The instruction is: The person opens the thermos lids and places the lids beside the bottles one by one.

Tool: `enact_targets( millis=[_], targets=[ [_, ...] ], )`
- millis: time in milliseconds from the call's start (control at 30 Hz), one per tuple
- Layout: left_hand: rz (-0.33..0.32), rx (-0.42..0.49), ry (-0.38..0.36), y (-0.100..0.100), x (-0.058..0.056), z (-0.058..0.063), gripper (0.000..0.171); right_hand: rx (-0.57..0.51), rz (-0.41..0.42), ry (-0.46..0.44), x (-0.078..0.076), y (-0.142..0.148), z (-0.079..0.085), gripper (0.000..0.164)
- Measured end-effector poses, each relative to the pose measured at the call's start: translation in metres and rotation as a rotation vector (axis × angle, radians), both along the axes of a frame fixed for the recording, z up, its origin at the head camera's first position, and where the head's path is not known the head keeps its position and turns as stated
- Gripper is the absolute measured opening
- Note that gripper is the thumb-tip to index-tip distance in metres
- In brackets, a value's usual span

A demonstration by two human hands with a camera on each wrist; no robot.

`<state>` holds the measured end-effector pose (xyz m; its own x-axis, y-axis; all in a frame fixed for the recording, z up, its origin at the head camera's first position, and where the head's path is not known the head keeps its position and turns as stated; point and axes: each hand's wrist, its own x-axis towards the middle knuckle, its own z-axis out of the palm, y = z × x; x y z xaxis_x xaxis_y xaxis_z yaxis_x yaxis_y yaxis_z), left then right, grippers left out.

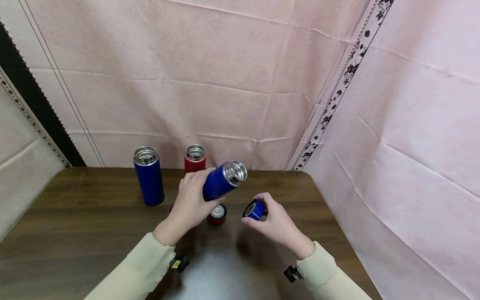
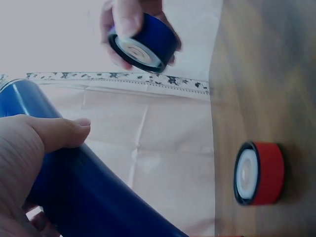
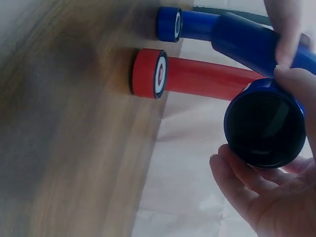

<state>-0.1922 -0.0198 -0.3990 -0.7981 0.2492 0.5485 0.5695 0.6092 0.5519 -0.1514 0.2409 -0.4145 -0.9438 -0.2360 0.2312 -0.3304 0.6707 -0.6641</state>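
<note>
My left hand (image 1: 190, 205) grips a blue vacuum flask (image 1: 216, 184) around its body. Raised off the table, the flask tilts with its open steel mouth to the right. To its right, my right hand (image 1: 278, 221) holds a blue lid (image 1: 258, 211) between thumb and fingers, apart from the flask. The lid's pale inner side faces the flask in the left wrist view. A red lid (image 1: 217, 219) lies inner side up on the table below the tilted flask. Behind my left hand stands an open red flask (image 1: 194, 165), its lower part hidden.
Another open blue flask (image 1: 151, 185) stands upright at the left on the wooden table (image 1: 90, 225). A second blue lid (image 3: 169, 23) sits near the red one in the right wrist view. Pink cloth (image 1: 225, 112) hangs behind the table and along its right side.
</note>
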Motion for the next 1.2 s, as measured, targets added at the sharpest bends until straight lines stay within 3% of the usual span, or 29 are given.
enact_targets(
  millis=[133,300,467,733,1200],
  targets=[
    [-0.004,0.055,-0.052,0.014,-0.009,0.006,0.082,-0.020,-0.023,-0.038,-0.006,0.004,-0.010,0.065],
    [-0.003,0.162,-0.146,0.032,-0.027,0.003,0.082,-0.050,-0.066,-0.086,-0.018,0.009,-0.026,0.069],
    [0.014,0.264,-0.240,0.048,-0.054,-0.009,0.085,-0.107,-0.120,-0.143,-0.033,0.013,-0.045,0.069],
    [0.037,0.320,-0.324,0.063,-0.088,-0.031,0.087,-0.118,-0.168,-0.179,-0.052,0.012,-0.072,0.066],
    [0.046,0.308,-0.424,0.071,-0.111,-0.061,0.090,-0.114,-0.161,-0.210,-0.067,0.006,-0.093,0.062]
  ],
)
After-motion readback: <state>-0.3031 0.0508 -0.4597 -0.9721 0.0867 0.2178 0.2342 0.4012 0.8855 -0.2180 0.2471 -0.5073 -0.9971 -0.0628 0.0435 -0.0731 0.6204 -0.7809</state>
